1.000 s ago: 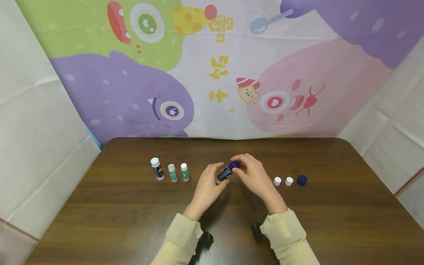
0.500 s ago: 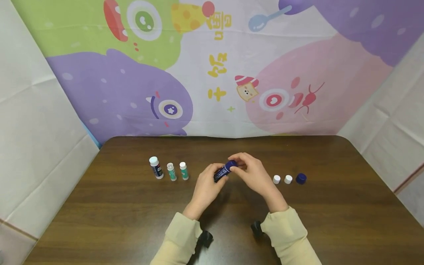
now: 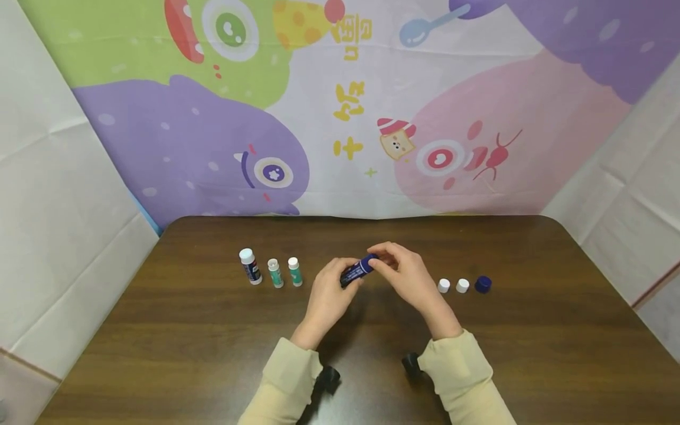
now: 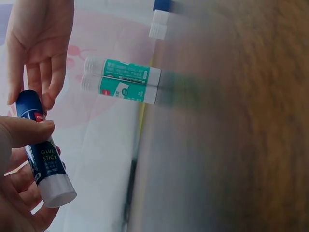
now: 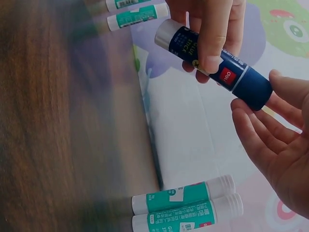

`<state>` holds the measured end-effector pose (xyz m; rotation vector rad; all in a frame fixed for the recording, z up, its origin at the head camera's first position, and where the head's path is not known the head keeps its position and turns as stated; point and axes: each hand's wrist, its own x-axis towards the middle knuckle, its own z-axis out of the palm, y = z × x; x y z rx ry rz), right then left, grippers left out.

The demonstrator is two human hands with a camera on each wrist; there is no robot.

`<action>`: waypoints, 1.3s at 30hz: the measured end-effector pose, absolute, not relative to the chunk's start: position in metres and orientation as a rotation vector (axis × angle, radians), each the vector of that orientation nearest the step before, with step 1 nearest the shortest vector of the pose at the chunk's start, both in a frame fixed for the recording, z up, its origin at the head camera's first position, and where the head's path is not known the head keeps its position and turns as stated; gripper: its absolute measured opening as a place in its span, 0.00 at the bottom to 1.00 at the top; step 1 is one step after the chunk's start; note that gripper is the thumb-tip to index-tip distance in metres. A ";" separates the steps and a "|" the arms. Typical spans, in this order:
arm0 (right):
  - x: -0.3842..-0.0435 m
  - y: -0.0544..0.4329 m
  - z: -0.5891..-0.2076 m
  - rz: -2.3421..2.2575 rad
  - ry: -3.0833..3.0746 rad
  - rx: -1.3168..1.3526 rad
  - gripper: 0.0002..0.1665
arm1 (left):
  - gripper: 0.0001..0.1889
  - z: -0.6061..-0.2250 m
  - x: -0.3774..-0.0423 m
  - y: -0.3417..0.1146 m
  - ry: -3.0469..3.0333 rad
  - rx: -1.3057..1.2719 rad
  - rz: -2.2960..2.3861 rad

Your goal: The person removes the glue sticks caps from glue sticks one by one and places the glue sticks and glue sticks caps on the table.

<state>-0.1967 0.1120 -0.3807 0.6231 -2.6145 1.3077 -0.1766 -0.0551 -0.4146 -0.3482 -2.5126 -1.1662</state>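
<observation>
My left hand (image 3: 330,294) grips the body of a dark blue glue stick (image 3: 355,273) with a white base, tilted above the table. In the right wrist view, my right hand (image 5: 285,135) has thumb and fingertips at the blue cap (image 5: 253,89), which sits on the stick's end. The label (image 4: 49,157) reads "GLUE STICK" in the left wrist view. To the left stand a larger blue-labelled glue stick (image 3: 251,268) and two green ones (image 3: 275,274). Both wrist views also show two green glue sticks (image 4: 128,79) near my right hand, hidden from the head view.
Two white caps (image 3: 463,285) and a dark blue cap (image 3: 483,284) lie in a row on the right of the brown wooden table (image 3: 186,354). Behind the table hangs a cartoon-printed cloth (image 3: 340,195).
The glue stick has shifted slightly left and lies flatter between my hands. My right thumb covers more of its cap. The things standing on the table have stayed in place.
</observation>
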 end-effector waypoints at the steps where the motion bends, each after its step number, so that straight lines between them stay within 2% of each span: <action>1: -0.197 0.112 -0.381 1.311 -2.615 0.618 0.14 | 0.15 -0.414 -0.177 -0.055 -2.509 -0.349 -1.167; 39: -0.196 0.114 -0.378 1.230 -2.566 0.723 0.09 | 0.15 -0.409 -0.179 -0.066 -2.579 -0.446 -1.130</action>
